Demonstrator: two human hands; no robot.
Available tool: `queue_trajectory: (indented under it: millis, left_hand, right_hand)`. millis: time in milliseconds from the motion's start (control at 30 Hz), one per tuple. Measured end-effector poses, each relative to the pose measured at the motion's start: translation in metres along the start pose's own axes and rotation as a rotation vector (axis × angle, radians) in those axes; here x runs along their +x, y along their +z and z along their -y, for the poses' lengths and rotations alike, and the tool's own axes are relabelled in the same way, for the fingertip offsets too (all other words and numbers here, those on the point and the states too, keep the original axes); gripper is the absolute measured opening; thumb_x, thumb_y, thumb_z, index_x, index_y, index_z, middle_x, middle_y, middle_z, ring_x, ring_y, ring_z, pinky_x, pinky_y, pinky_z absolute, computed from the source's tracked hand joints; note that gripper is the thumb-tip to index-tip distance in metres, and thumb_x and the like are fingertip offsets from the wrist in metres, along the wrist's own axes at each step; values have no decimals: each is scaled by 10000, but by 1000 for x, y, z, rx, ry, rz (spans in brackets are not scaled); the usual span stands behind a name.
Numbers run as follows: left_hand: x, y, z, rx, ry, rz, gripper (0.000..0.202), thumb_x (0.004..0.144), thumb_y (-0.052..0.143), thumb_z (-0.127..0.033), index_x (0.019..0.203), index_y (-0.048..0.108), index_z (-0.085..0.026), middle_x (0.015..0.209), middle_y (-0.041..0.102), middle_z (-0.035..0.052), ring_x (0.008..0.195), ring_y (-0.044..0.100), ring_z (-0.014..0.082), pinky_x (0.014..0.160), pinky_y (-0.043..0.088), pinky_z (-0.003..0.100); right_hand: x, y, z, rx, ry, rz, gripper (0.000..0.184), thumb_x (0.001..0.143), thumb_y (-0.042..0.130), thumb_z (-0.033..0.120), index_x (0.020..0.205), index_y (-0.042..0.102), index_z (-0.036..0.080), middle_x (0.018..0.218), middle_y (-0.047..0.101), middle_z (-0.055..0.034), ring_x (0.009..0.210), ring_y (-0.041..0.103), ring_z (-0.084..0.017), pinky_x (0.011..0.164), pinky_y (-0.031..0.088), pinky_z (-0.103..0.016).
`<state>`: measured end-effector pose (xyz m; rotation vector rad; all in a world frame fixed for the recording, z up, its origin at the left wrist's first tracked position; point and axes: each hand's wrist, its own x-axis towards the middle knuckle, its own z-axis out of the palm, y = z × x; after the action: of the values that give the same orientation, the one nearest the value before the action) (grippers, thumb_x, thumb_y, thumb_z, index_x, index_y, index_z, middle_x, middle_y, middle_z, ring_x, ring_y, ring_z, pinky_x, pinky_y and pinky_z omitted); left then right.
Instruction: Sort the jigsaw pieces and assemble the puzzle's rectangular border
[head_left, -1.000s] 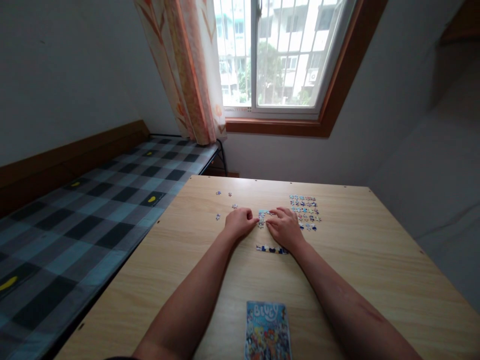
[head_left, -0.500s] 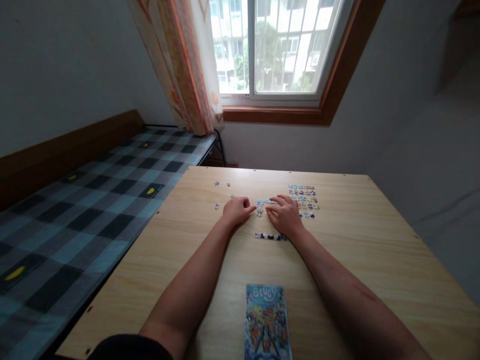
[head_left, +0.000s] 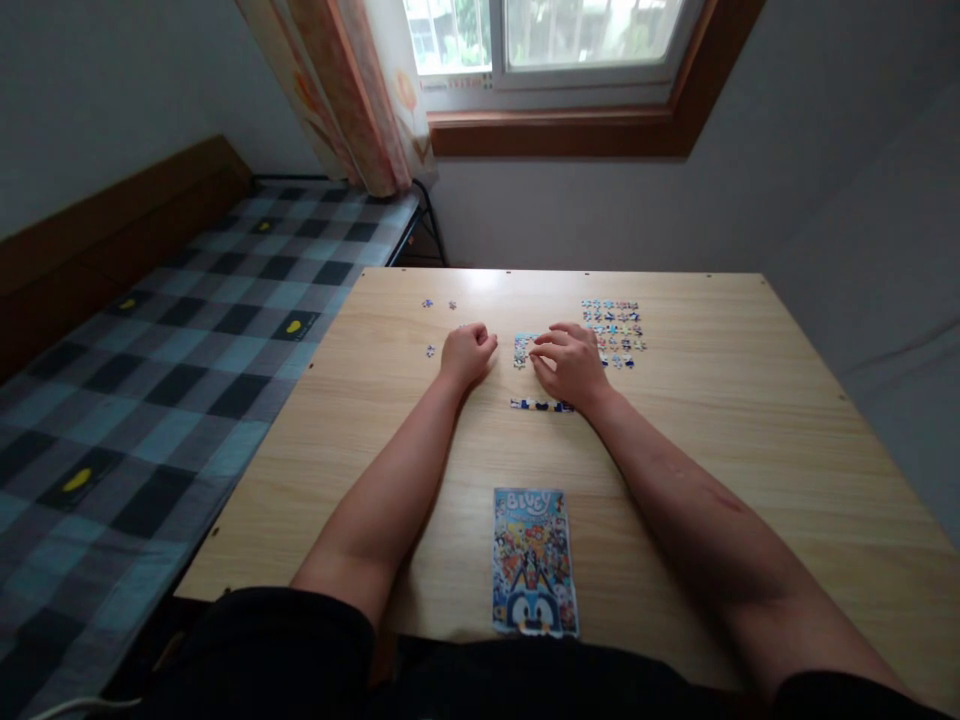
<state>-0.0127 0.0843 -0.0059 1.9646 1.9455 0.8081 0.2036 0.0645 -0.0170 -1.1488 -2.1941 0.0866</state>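
Observation:
My left hand (head_left: 469, 355) rests on the table with its fingers curled closed, left of a partly joined jigsaw puzzle section (head_left: 520, 352). Anything inside that hand is hidden. My right hand (head_left: 568, 362) is over the right side of the section. Its thumb and index fingertip come close together at the joined pieces, while the other fingers are bent and a little apart; whatever lies between the tips is too small to make out. Just below, a joined puzzle strip (head_left: 541, 406) lies crosswise, its right end near my right wrist.
Loose puzzle pieces in rows (head_left: 619, 330) lie right of my right hand. Several single pieces (head_left: 430, 351) are scattered to the left. A colourful picture sheet (head_left: 534, 560) lies near me on the wooden table (head_left: 720, 430). A checked bed (head_left: 225, 330) stands at left.
The view has tilted down, so the whole picture sheet shows. My left hand has drawn slightly away from the puzzle section and its fingers are curled tighter. My right hand stays at the section.

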Motion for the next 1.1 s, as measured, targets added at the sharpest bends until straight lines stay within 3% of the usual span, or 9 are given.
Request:
queue_trajectory:
  millis: [200,467,767,900,1100]
  left_hand:
    - [1,2,1,-23,9,-11,363,822,569,-250,538,346,-212,534,388,-30,579,375,131,606,263,292]
    - [1,5,0,39,6,-15,321,819,545,-224,543,381,-208,539,395,-24,576,371,133,599,250,301]
    - [-2,6,-1,149,-15,12,266,887,517,-280,638,568,-204,659,606,25,656,513,169,621,313,296]
    - [-5,7,-10,267,-55,44,349,955,469,-431,758,670,-223,793,705,67,741,612,207,656,367,302]
    - [-10,4,-20,369,-39,109,463,1022,325,-465,960,726,-243,999,744,102,893,679,241,758,442,318]
  right_hand:
    - [-1,1,0,9,-2,3,227,947,585,308,862,781,231,1048,762,-47,1180,522,-289,1044,268,-465]
    - [-1,-1,0,9,17,14,212,946,580,305,880,764,223,1046,759,-61,1180,516,-292,1039,267,-459]
    - [-1,0,1,19,24,-26,204,941,579,290,849,751,229,1006,763,-53,1168,534,-284,1036,275,-451]
    - [1,2,3,23,19,-49,194,932,590,278,836,754,236,978,768,-51,1146,553,-279,1022,298,-442]
    - [2,4,5,20,-14,-76,181,931,596,262,846,754,244,964,771,-44,1126,575,-266,1015,315,-432]
